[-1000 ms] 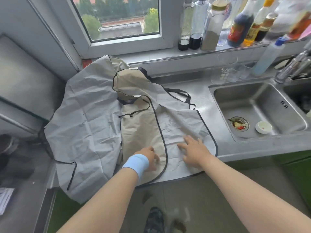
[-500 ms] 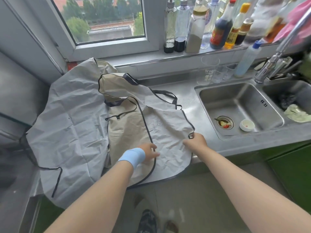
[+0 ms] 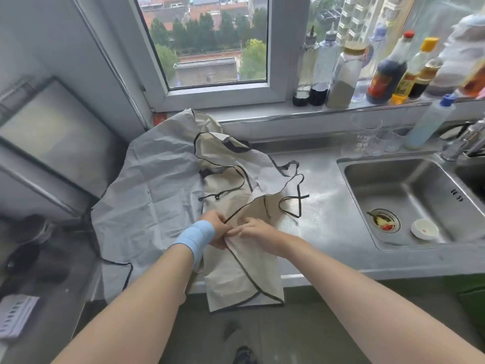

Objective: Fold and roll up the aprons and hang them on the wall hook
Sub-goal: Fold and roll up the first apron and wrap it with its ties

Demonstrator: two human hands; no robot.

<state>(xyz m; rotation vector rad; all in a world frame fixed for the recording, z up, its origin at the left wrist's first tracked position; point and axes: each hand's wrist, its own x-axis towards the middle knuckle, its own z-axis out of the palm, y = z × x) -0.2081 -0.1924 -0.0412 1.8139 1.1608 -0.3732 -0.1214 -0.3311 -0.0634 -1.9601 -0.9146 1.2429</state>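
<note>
Right hand (image 3: 258,233) has carried right edge of top apron (image 3: 236,274) across to left hand (image 3: 214,228); half second ago that edge lay out toward sink (image 3: 409,190). Both hands now pinch black-trimmed edge together at centre. Top apron on counter (image 3: 328,206), lower end hanging over front, partly over grey apron (image 3: 157,195). Judgement: first lengthwise fold made; rolling and hanging not started.

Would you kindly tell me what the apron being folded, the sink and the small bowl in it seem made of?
The apron looks like thin matt fabric, probably synthetic or coated, beige with black binding; it holds sharp creases. The sink looks like brushed stainless steel, by its grey sheen and soft reflections. The small bowl is white and smooth, ceramic or plastic; I cannot tell which.
</note>
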